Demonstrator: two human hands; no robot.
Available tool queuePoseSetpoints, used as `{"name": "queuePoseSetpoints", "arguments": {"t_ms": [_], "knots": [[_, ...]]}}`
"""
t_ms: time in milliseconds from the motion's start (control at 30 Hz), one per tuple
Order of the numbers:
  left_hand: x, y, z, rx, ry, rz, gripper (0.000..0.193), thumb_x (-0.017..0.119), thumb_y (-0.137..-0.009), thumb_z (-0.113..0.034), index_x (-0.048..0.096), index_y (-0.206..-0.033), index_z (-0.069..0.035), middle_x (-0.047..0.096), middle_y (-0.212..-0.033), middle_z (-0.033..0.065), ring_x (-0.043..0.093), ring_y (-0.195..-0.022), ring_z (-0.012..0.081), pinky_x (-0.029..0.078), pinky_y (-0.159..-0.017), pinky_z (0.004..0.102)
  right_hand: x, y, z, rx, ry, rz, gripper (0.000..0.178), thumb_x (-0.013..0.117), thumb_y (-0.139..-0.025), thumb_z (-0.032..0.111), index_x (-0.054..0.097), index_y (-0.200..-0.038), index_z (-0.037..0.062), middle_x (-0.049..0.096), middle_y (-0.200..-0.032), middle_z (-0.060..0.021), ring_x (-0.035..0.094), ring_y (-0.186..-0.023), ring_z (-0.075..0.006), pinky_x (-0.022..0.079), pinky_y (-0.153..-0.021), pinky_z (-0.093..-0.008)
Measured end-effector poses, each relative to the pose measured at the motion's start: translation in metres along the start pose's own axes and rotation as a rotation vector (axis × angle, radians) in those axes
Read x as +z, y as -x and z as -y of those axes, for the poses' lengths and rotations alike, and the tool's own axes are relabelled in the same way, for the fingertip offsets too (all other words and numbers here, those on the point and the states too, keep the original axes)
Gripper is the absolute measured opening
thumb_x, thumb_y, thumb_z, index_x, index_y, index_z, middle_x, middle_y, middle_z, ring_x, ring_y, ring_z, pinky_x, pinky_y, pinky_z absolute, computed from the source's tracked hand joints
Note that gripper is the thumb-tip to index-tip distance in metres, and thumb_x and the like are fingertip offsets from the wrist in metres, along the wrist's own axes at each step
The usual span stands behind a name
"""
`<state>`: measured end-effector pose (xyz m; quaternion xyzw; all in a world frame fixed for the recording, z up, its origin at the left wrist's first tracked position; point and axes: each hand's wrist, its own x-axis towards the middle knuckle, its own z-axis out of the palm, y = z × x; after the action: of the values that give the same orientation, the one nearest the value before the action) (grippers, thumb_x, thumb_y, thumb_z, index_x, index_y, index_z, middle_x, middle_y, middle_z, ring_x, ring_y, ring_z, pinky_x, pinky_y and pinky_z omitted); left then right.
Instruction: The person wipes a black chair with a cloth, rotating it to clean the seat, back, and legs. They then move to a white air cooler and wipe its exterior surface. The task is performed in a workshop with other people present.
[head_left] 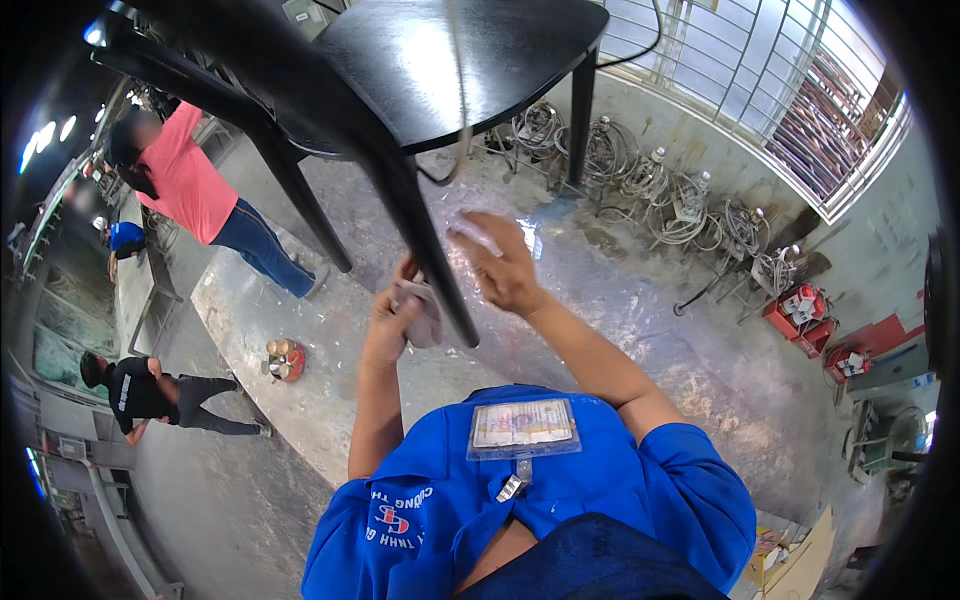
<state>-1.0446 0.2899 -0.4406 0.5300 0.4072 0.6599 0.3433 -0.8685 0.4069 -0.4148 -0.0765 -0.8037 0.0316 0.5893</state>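
Note:
A glossy black wooden chair (470,50) hangs or stands high in front of me, its seat at the top of the view. One of its black legs (420,240) slants down between my hands. My left hand (385,325) is closed on a grey folded pad (422,318), which looks like cloth or sandpaper, right beside the lower end of that leg. On the other side of the leg, my right hand (508,265) is raised with curled fingers, smeared by motion. A pale strip shows at those fingers; its kind is unclear.
A pale cord (459,80) hangs before the seat. Coiled hoses with spray equipment (690,205) line the wall under the barred window. Red containers (800,310) stand at right, and a red holder with cans (285,360) at left. Two people (190,180) (150,395) stand on the left.

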Motion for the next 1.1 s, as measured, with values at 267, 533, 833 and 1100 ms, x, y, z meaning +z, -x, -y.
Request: {"name": "queuePoseSetpoints", "arguments": {"t_ms": [267,533,833,1100], "knots": [[-0.005,0.016,-0.003,0.152,-0.368,0.035,0.025,0.078,-0.065,-0.002,0.072,-0.089,-0.007,0.057,-0.114,0.0153,0.057,-0.105,0.0267,0.045,-0.086,0.0370,-0.048,-0.110,-0.036,-0.274,0.543,-0.166,0.037,0.067,-0.077,0.023,0.060,-0.112,0.0143,0.054,-0.119,-0.0033,0.049,-0.117,-0.0233,0.028,-0.104,-0.0527],[0.002,0.006,-0.004,0.138,-0.275,0.133,0.020,0.074,-0.064,-0.001,0.072,-0.084,-0.005,0.055,-0.115,0.0157,0.054,-0.106,0.0269,0.041,-0.090,0.0391,-0.146,-0.119,-0.084,-0.021,0.581,-0.263,0.039,0.055,-0.089,0.033,0.055,-0.118,0.0053,0.054,-0.123,-0.0138,0.047,-0.119,-0.0321,0.030,-0.104,-0.0473],[-0.008,-0.014,0.026,0.124,-0.261,0.130,0.017,0.076,-0.067,-0.002,0.071,-0.083,-0.003,0.058,-0.111,0.0143,0.055,-0.105,0.0262,0.042,-0.090,0.0355,-0.084,-0.119,-0.029,-0.163,0.582,-0.010,0.041,0.063,-0.083,0.034,0.056,-0.114,0.0095,0.057,-0.116,-0.0109,0.052,-0.112,-0.0277,0.032,-0.103,-0.0474],[-0.068,-0.026,0.004,0.208,-0.577,-0.362,0.018,0.065,-0.077,0.000,0.064,-0.095,-0.001,0.057,-0.105,0.0105,0.056,-0.095,0.0234,0.043,-0.083,0.0320,-0.122,-0.108,-0.098,-0.046,0.436,-0.095,0.026,0.063,-0.083,0.015,0.059,-0.107,0.0040,0.063,-0.103,-0.0107,0.062,-0.091,-0.0243,0.051,-0.071,-0.0299]]}}
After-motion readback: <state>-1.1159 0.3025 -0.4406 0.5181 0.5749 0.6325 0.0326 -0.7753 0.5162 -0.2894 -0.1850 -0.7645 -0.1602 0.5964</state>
